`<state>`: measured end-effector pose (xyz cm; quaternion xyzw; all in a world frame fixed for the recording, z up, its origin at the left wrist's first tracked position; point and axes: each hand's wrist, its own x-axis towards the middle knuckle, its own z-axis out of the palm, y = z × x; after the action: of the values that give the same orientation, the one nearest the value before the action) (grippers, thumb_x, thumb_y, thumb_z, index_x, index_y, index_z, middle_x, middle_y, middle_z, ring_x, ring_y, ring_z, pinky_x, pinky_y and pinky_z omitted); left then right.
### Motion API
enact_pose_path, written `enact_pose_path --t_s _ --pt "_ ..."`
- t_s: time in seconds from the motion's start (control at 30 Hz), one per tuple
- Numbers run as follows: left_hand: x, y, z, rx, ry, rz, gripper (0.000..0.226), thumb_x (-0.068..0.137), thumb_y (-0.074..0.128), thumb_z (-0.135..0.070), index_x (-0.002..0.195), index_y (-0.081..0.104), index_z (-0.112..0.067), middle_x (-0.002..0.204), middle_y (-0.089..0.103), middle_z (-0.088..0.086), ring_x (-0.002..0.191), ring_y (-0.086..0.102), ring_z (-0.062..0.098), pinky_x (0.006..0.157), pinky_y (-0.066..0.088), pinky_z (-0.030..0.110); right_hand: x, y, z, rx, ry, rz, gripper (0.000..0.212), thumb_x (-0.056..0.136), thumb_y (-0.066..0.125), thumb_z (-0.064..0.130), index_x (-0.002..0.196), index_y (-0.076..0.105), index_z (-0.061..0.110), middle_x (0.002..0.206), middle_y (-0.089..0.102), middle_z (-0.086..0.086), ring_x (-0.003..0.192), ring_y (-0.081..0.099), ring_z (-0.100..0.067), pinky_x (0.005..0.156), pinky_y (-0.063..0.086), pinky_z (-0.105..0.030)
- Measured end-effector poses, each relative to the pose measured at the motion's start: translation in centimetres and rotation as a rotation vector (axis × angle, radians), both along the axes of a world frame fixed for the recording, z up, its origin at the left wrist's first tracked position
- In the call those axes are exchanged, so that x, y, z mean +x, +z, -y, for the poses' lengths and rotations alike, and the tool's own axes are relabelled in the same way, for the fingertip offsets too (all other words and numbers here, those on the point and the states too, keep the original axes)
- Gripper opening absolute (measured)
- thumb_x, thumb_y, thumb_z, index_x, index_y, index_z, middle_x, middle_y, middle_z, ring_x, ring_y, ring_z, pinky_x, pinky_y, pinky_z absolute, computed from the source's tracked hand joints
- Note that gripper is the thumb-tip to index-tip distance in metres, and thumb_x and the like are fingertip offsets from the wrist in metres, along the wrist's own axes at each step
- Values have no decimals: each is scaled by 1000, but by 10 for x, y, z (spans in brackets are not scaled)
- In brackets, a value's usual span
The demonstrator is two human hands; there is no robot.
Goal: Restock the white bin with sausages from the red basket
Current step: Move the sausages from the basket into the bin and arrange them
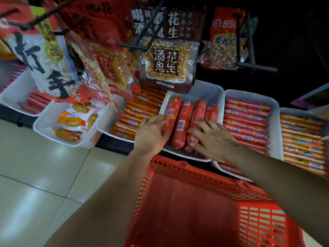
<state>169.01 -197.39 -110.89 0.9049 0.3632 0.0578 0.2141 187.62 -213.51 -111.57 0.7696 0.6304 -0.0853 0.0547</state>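
Sausages (182,122): four plump, glossy red cylinders under the fingertips.
White bin (211,93): smooth plastic, holding them.
Left hand (151,133): on the leftmost sausage; grip unclear.
Right hand (212,138): splayed, relaxed, resting on the third.
Red basket (178,175): slotted plastic, beneath both wrists.

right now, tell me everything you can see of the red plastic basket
The red plastic basket is an open-topped crate with slotted lattice walls, a thicker rim bearing two raised lugs, and a solid-looking floor. It sits lowest in view. Its far rim is close below the front edge of the white plastic bin. Nothing shows on its visible floor. The left forearm and right forearm cross above it, and nothing visibly touches it. Blur softens it, and its support is out of view.
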Motion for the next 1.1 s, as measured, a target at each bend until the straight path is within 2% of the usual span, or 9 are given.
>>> enact_pose_path --t_s 0.07,0.17,0.23,0.33,0.53,0.73,0.9,1.03,1.1 --pt "2 0 2 -24 5 -4 42 89 58 -31 131 60 -27 146 45 -10 125 40 26 96 46 42 -1 3 -11 26 -15 -34 65 92 18 67 150 19 38 158 22 0 140 27 -30 110 30 -51" --pt "5 1 0 -30 24 32 36 89 59 -28 124 66 -26 141 49 -9 123 42 26 94 48 42 -19 -2 -31 -48 -21 -108 74 89 9 72 155 4 40 166 -7 5 151 -4 -23 119 8 -54" --pt "7 1 -1 -19 43 62 33 88 60 -28 120 68 -25 135 53 -8 121 44 25 92 49 41 -29 -4 -41 -5 -91 -151 73 88 13 69 153 23 38 165 7 3 149 9 -25 119 14 -54" --pt "6 -6 1 19 68 128 38 87 59 -28 124 63 -20 128 56 -4 114 48 26 92 47 38 -19 5 -64 150 -121 -66 61 86 28 61 130 52 28 137 46 1 125 42 -27 104 33 -48" --pt "11 -12 -2 -99 207 205 43 92 51 -30 134 55 -20 133 57 -3 121 50 20 100 45 37 39 -14 -100 -66 -425 -108 91 79 25 83 155 18 34 163 16 -8 148 17 -34 117 16 -53" --pt "9 -12 1 -108 209 235 41 91 52 -32 131 57 -21 127 61 -3 114 57 19 92 50 36 26 -23 -87 72 -355 17 91 78 18 86 145 39 28 134 57 -11 122 52 -35 102 33 -47" --pt "8 -13 0 -131 219 244 41 90 56 -29 130 59 -23 125 63 -6 111 59 16 92 52 35 21 -16 -97 57 -384 -118 90 77 26 83 146 37 26 151 43 -7 136 40 -31 110 27 -49" --pt "7 -13 -1 -131 205 245 43 89 57 -26 132 58 -23 126 62 -6 112 58 14 90 45 26 22 -8 -127 -56 -494 -322 83 78 30 83 138 46 28 133 61 -5 118 58 -29 90 48 -40" --pt "7 -13 -1 -128 202 239 43 89 58 -26 132 58 -24 126 62 -6 113 58 14 89 42 23 26 -6 -130 -71 -497 -345 84 78 29 85 138 47 28 134 60 -4 119 57 -29 92 48 -41"
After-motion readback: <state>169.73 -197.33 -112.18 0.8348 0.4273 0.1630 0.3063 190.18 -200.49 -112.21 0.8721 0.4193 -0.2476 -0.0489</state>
